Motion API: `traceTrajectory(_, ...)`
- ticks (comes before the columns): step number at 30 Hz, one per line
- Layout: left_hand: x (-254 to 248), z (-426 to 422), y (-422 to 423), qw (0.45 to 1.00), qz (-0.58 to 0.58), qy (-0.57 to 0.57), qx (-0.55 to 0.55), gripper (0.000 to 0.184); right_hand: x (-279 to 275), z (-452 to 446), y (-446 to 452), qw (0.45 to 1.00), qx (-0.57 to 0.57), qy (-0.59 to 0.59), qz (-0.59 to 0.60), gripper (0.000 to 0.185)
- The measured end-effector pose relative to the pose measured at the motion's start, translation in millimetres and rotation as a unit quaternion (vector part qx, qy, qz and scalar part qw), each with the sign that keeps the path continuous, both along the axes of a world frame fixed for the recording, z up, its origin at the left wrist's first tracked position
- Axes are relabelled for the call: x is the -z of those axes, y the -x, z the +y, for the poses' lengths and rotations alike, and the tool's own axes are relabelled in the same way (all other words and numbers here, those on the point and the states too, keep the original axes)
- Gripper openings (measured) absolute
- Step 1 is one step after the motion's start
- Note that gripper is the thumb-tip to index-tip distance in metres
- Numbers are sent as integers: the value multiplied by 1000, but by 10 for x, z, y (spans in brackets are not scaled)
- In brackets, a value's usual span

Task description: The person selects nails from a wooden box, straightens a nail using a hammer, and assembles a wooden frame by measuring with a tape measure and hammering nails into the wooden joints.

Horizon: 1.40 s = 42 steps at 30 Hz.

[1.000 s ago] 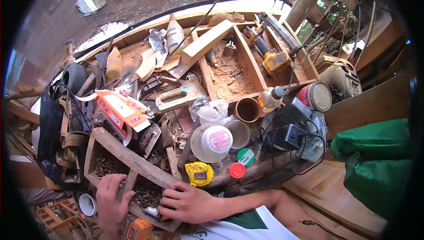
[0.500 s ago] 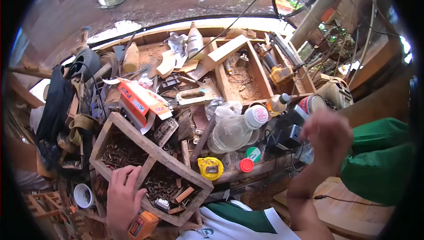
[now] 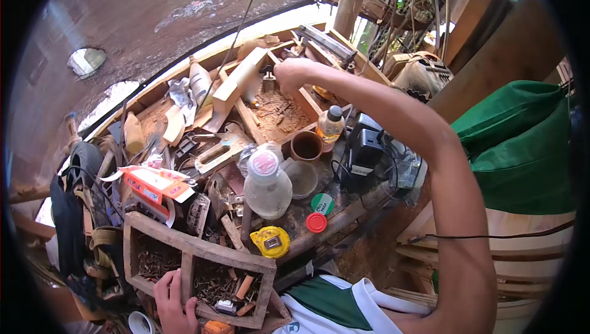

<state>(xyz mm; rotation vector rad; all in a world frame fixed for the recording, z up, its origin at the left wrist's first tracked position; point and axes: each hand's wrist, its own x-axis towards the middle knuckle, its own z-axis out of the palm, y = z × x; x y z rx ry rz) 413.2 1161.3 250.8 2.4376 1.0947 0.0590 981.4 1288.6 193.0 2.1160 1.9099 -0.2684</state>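
Note:
My left hand (image 3: 174, 303) lies over the near rim of a two-part wooden box (image 3: 209, 248), its fingers apart and the thumb spread. Nails and small scraps (image 3: 215, 288) fill the box, with a small white block (image 3: 225, 306) among them. My right hand (image 3: 292, 74) reaches far out over a wooden tray (image 3: 246, 122), at the compartment holding sawdust (image 3: 279, 110). The fingers of this hand are turned away and hidden, so any hold is unseen. Beside it are a small dark metal piece (image 3: 268, 82) and a pale wood block (image 3: 236, 85).
Along the bench's near side stand a clear bottle (image 3: 267, 192), a brown cup (image 3: 306, 146), a small bottle (image 3: 330, 126) and a black charger (image 3: 362, 153). A yellow tape measure (image 3: 270, 242) lies beside the box. Green cloth (image 3: 516, 143) hangs at right.
My right hand has moved from beside the green cloth out to the far tray, arm extended. The view has shifted, so the bench things appear further left. My left hand stays at the box rim.

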Motion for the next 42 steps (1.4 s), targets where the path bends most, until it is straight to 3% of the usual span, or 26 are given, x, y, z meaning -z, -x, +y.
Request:
traceTrajectory(2, 2, -22, -15, 1000, 0, 0, -1, 58, 189, -4, -68, 998, 54, 15, 9, 27)
traceTrajectory(4, 18, -15, -19, 1000, 2, 3, -10, 57, 361, -40, -122, 991, 12, -123, -49, 29)
traceTrajectory(6, 10, -19, -34, 1000, 6, 2, -10, 57, 414, 20, -129, 996, 36, -66, -40, 38)
traceTrajectory(10, 2, -31, -65, 1000, 3, 4, -20, 56, 577, -51, 26, 980, 71, -186, -9, 34)
traceTrajectory(16, 15, -34, -103, 999, 6, 8, -37, 55, 653, 13, -32, 975, 106, -194, 0, 34)
traceTrajectory(18, 9, -37, -114, 999, 7, 9, -38, 55, 526, 90, -139, 984, 88, -151, 16, 33)
traceTrajectory(19, 2, -32, -120, 999, 7, 10, -39, 55, 445, 129, -138, 979, 76, -188, 14, 30)
traceTrajectory(20, 0, -30, -121, 999, 9, 9, -40, 55, 299, 185, -216, 980, 86, -116, 137, 27)
traceTrajectory(22, 7, -28, -126, 999, 13, 8, -40, 54, 323, 175, -276, 956, -12, -203, 210, 23)
traceTrajectory(25, -4, -29, -147, 999, 15, 10, -44, 54, 455, 169, -296, 950, -108, -178, 232, 19)
traceTrajectory(28, 8, -26, -156, 999, 10, 14, -46, 54, 483, 123, -253, 958, -137, -119, 220, 19)
traceTrajectory(32, 11, -20, -171, 998, 12, 17, -52, 54, 741, 129, -199, 969, -158, -142, 125, 20)
traceTrajectory(34, -4, -18, -185, 998, 14, 20, -59, 54, 764, 151, -183, 967, -158, -141, 139, 19)
traceTrajectory(38, -9, -4, -212, 998, 20, 20, -63, 54, 653, 197, -271, 944, -102, -147, 276, 19)
traceTrajectory(40, -20, -9, -229, 997, 16, 28, -72, 55, 414, 191, -231, 910, 67, -93, 399, 23)
traceTrajectory(41, -18, -7, -228, 997, 16, 30, -72, 55, 434, 216, -294, 876, 92, -73, 467, 22)
traceTrajectory(42, -11, -5, -226, 997, 15, 30, -76, 55, 478, 233, -337, 877, 92, -72, 466, 22)
